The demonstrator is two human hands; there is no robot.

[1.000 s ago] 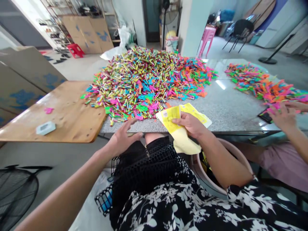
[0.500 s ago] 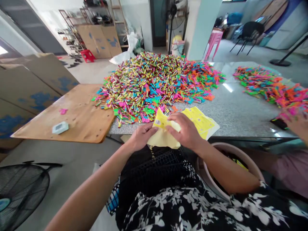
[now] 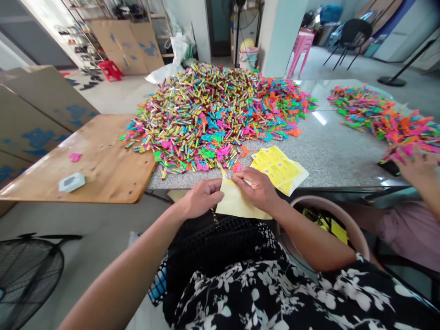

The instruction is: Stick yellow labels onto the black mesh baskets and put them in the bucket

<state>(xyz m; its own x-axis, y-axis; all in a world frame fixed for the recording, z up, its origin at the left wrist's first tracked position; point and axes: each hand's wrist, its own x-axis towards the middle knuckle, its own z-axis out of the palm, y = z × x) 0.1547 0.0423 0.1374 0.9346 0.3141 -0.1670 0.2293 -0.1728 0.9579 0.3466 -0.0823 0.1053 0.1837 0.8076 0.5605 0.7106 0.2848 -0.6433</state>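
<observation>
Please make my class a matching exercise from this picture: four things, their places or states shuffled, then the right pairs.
1. Cream-backed label sheet
2. Lone pink plastic piece
3. Red plastic stool
4. Round bin

A. has yellow pieces inside
B. on the wooden board
C. beside the brown cardboard at the back
D. between left hand and right hand

Pairs: 1-D, 2-B, 3-C, 4-A

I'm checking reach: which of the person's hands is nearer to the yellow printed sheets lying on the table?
Right. The right hand is close by the near left side of the printed sheets; the left hand is farther left.
</observation>
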